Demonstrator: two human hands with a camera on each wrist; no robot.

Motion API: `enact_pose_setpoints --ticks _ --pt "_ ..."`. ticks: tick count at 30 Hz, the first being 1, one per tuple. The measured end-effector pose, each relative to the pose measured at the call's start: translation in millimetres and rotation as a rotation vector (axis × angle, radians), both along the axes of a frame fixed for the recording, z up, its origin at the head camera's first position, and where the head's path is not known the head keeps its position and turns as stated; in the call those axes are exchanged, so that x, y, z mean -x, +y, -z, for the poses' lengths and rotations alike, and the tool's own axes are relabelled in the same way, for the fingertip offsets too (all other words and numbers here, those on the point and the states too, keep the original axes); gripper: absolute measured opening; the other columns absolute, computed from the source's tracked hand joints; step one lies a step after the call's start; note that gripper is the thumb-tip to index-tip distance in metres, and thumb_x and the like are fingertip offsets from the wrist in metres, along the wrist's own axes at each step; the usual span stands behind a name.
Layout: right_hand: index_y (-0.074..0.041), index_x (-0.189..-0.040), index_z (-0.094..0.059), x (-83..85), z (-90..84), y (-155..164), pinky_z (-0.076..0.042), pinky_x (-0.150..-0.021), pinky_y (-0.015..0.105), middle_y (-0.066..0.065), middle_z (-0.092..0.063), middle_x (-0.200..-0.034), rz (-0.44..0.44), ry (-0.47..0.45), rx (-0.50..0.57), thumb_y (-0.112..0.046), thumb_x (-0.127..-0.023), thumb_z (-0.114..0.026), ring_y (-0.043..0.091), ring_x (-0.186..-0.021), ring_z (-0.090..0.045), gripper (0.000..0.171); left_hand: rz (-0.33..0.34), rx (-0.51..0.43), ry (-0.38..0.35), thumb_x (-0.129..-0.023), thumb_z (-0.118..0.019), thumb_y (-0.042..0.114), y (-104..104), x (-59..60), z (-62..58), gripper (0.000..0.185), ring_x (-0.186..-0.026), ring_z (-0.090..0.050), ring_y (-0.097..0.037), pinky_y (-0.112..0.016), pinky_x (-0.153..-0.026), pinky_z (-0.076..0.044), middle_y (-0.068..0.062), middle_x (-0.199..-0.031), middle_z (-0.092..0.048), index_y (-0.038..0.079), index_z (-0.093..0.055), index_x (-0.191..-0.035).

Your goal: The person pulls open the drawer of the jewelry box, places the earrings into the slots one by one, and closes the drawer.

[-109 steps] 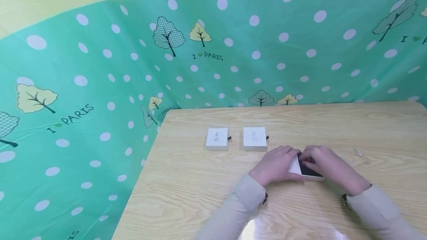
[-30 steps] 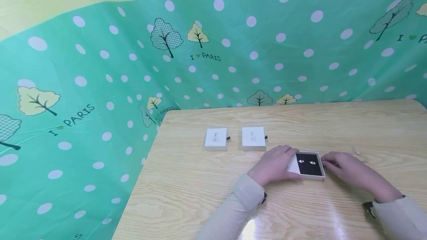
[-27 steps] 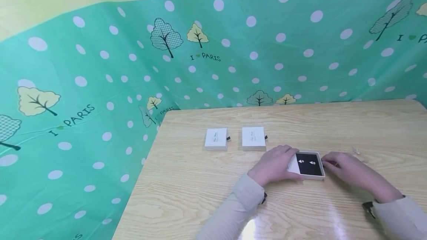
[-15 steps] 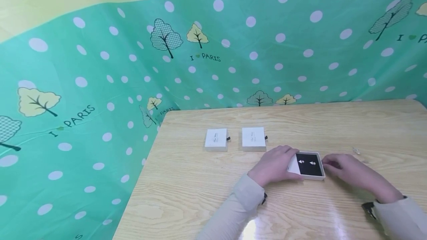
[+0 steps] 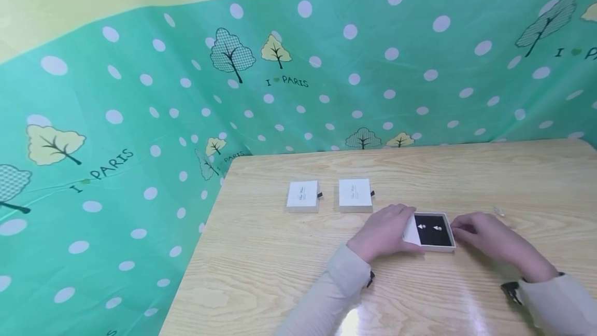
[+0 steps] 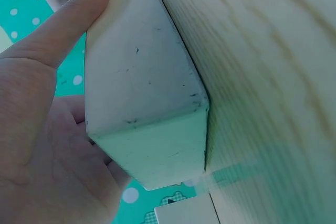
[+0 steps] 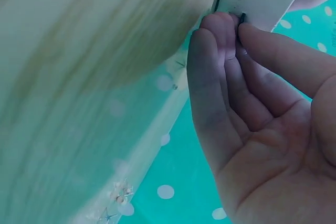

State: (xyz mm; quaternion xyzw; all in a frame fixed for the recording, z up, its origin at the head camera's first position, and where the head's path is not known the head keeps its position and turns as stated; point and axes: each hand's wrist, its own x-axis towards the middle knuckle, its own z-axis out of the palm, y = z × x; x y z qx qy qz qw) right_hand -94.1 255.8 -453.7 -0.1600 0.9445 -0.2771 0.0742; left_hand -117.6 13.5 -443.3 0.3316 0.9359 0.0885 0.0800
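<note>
1 white box (image 5: 436, 248) in left grip (image 5: 384, 231), tab (image 7: 242, 18) in right grip (image 5: 487, 237)

The head view looks from above the person, forward and down, and is the farthest: it takes in the table (image 5: 261, 253), the green cloth (image 5: 322, 77) behind, the left hand (image 5: 384, 229) and the right hand (image 5: 487, 235). The left wrist view looks very closely past the left hand at the open box (image 5: 438, 249), with the table tilted steeply on its right. The right wrist view looks along the right hand, with the table on its left. Both wrist views share the box, from opposite ends; the head view shares it from above.
</note>
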Motion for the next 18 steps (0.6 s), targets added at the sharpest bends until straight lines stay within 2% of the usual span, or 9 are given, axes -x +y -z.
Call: enact_pose_setpoints --ticks 8,11,18 --pt "-0.008 -0.091 -0.075 1.5 -1.5 0.2 -0.050 -0.065 0.025 -0.011 -0.064 -0.072 -0.014 -0.059 0.042 -0.007 -0.093 -0.064 0.000 -0.067 -0.054 0.011 0.001 0.007 0.005 -0.073 -0.075 0.068 0.7 0.8 1.1 0.093 -0.117 -0.053 -0.002 -0.015 -0.095 -0.043 0.010 -0.135 -0.056 0.019 -0.045 -0.147" --pt "-0.008 -0.092 -0.075 3.0 -1.3 2.9 -0.051 -0.067 0.023 -0.011 -0.064 -0.071 -0.026 -0.076 0.080 -0.007 -0.093 -0.064 0.000 -0.066 -0.055 0.011 0.006 0.004 0.009 -0.073 -0.075 0.068 0.6 1.6 0.6 0.093 -0.114 -0.053 -0.002 -0.014 -0.093 -0.044 0.010 -0.134 -0.056 0.019 -0.046 -0.146" --pt "0.000 -0.095 -0.073 2.5 -1.6 3.6 -0.052 -0.066 0.022 -0.007 -0.067 -0.074 -0.046 -0.135 0.155 -0.003 -0.095 -0.060 0.000 -0.066 -0.058 0.013 0.004 0.000 0.008 -0.072 -0.075 0.068 1.1 1.5 0.6 0.091 -0.109 -0.052 -0.001 -0.013 -0.088 -0.044 0.011 -0.131 -0.057 0.019 -0.048 -0.144"
